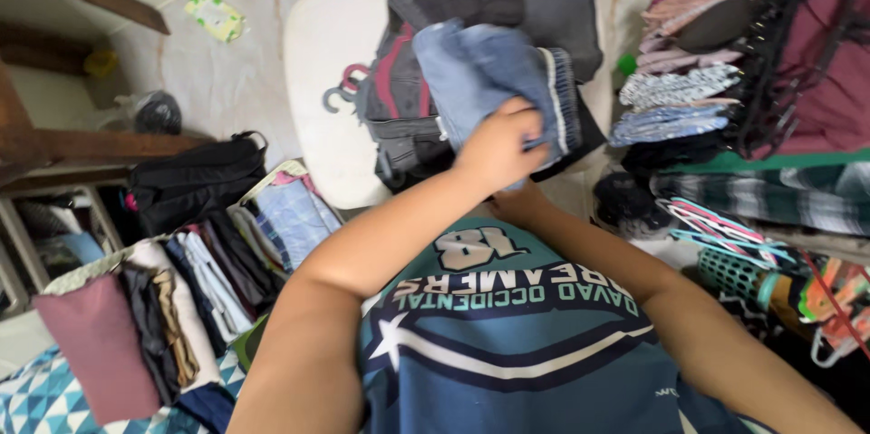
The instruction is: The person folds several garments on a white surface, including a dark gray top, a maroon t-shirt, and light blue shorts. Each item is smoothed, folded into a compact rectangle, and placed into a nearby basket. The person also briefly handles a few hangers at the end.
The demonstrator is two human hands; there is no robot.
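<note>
Head view, left hand (497,149) fingers grasping blue folded garment (494,76) on white table (326,44); right hand (518,203) fingers hidden, cannot tell

green-yellow packet (215,15) — on pale floor (236,81)

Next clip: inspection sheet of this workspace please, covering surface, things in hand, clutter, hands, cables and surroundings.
Surface: white tabletop, mostly covered by clothes.
Things in hand: blue folded garment on a dark clothes pile.
Clutter: hangers beside the pile; folded stacks to the right.
Hands: left hand presses on the blue garment; right hand mostly hidden under it.
Cables: nothing seen.
Surroundings: filed clothes row, black bag, wooden shelf.
</note>
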